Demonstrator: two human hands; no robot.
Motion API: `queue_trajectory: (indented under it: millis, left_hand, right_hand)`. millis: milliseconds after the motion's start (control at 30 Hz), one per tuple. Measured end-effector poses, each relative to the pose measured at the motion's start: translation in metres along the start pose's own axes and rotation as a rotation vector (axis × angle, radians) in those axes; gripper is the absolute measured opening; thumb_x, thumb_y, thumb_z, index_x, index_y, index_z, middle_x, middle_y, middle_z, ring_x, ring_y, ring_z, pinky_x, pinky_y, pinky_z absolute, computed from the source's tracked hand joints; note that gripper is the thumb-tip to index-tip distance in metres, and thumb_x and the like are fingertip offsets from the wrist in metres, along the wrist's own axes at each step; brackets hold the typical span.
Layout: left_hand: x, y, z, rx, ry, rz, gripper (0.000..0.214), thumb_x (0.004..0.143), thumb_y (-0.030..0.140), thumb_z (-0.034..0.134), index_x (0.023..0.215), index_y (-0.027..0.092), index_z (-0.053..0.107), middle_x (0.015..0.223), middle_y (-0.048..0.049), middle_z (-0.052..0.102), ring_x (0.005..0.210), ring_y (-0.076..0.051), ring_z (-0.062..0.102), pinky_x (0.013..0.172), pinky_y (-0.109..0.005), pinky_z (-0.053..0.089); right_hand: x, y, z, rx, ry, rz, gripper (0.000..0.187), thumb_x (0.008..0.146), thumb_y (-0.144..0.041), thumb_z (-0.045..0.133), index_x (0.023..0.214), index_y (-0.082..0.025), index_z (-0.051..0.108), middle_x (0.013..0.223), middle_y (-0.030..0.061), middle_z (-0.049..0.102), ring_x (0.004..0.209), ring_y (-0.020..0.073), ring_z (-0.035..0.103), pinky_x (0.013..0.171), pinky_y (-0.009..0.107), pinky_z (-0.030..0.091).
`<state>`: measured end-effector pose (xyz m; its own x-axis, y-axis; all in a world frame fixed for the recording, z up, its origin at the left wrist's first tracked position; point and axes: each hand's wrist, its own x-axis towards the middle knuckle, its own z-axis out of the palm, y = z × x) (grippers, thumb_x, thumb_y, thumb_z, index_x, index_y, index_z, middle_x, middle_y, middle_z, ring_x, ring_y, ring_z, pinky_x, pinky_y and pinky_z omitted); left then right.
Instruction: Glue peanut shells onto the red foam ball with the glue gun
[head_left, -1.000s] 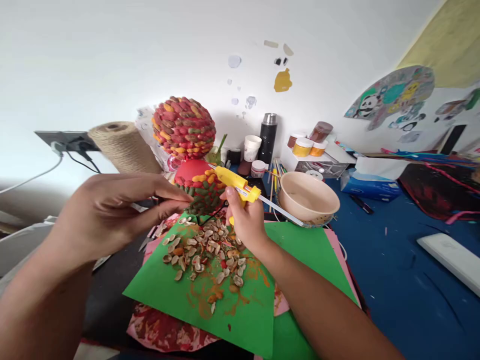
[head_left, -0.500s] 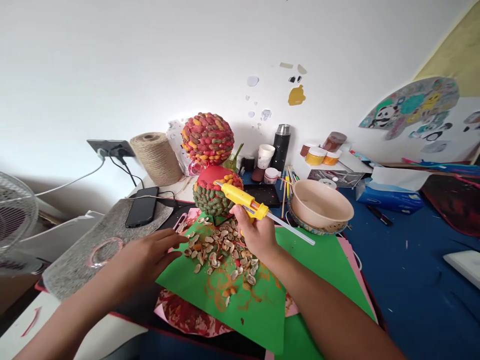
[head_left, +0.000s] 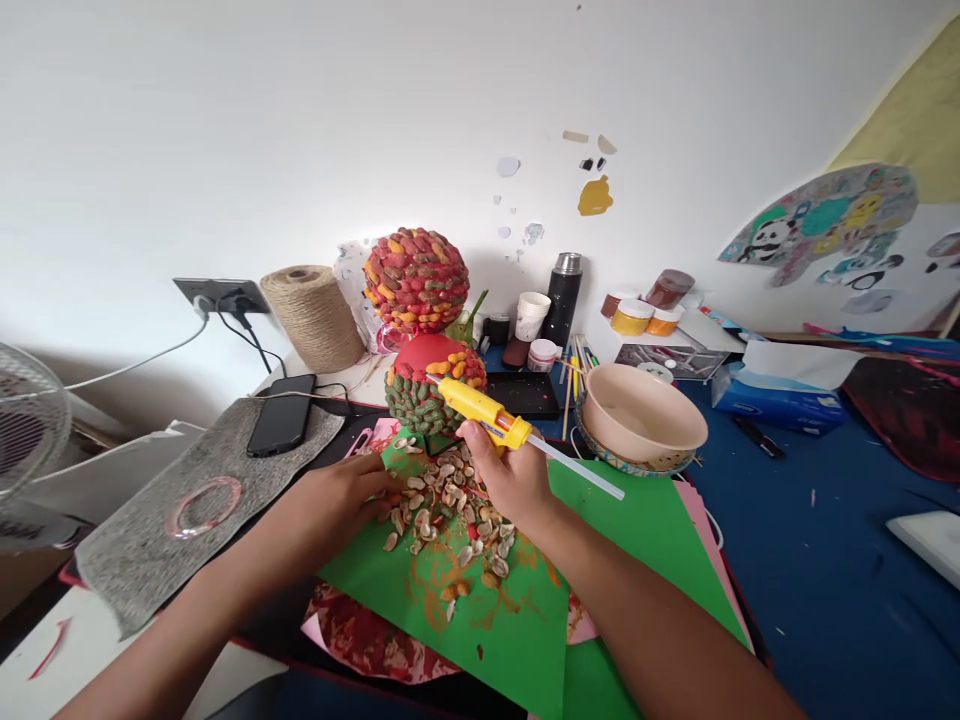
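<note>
My right hand (head_left: 514, 475) is wrapped round a yellow hot glue gun (head_left: 480, 408), with a clear glue stick (head_left: 581, 470) jutting from its back. The gun's nozzle points left, in front of a ball (head_left: 420, 405) partly covered with green, red and orange peanut shells; its top is smooth red. At the left edge of a pile of peanut shells (head_left: 427, 525), my left hand (head_left: 345, 505) has its thumb and fingers drawn close together. What lies between those fingertips is hidden. Under the shells is a green sheet (head_left: 517, 660) with orange paint smears.
Behind stands a finished-looking shell-covered ball (head_left: 416, 278). A twine spool (head_left: 311, 318), a phone (head_left: 281, 415) and a clear ring of tape (head_left: 204, 507) are at left. To the right are a beige bowl (head_left: 645, 410), paint jars (head_left: 632, 313), a black flask (head_left: 564, 298) and a tissue pack (head_left: 776, 395).
My left hand has moved right into the edge of the shell pile, and its fingers have come closer together. The glue gun stays in my right hand, almost unmoved.
</note>
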<state>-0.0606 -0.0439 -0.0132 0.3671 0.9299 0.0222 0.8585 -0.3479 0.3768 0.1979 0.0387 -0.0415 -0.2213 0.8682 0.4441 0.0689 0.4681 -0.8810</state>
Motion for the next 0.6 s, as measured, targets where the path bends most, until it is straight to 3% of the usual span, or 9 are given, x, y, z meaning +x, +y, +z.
queue_trajectory:
  millis: [100, 300, 467, 600]
  left_hand:
    - [0.001, -0.009, 0.005, -0.054, -0.005, 0.002, 0.030, 0.109, 0.029, 0.061, 0.118, 0.031, 0.090, 0.119, -0.0087, 0.089, 0.110, -0.030, 0.086, 0.096, -0.037, 0.066]
    - [-0.004, -0.011, 0.001, -0.287, 0.172, -0.107, 0.033, 0.106, 0.056, 0.069, 0.106, 0.032, 0.091, 0.111, -0.0080, 0.089, 0.098, -0.029, 0.084, 0.087, -0.032, 0.066]
    - [0.004, 0.011, -0.028, -0.658, 0.242, -0.299, 0.040, 0.087, 0.066, 0.092, 0.101, 0.028, 0.094, 0.096, -0.0094, 0.089, 0.085, -0.028, 0.079, 0.076, -0.033, 0.065]
    - [0.028, 0.028, -0.048, -0.993, 0.459, -0.296, 0.040, 0.077, 0.057, 0.105, 0.099, 0.025, 0.095, 0.080, -0.0052, 0.081, 0.068, -0.019, 0.067, 0.061, -0.026, 0.057]
  right_hand:
    - [0.001, -0.004, 0.001, -0.026, 0.001, -0.070, 0.045, 0.111, -0.058, 0.067, 0.083, -0.024, 0.077, 0.052, -0.0015, 0.059, 0.050, 0.0197, 0.062, 0.051, 0.029, 0.050]
    - [0.004, -0.012, -0.001, -0.077, 0.025, -0.183, 0.032, 0.110, -0.044, 0.068, 0.088, -0.024, 0.081, 0.061, 0.0012, 0.071, 0.056, 0.0209, 0.068, 0.059, 0.031, 0.060]
    - [0.004, -0.011, 0.001, -0.015, 0.042, -0.143, 0.037, 0.111, -0.054, 0.067, 0.098, -0.023, 0.084, 0.074, 0.0060, 0.080, 0.067, 0.0241, 0.076, 0.066, 0.034, 0.065]
    - [0.007, -0.011, -0.001, 0.163, 0.079, 0.037, 0.055, 0.108, -0.074, 0.069, 0.095, -0.022, 0.083, 0.059, 0.0001, 0.066, 0.050, 0.0194, 0.064, 0.050, 0.030, 0.055]
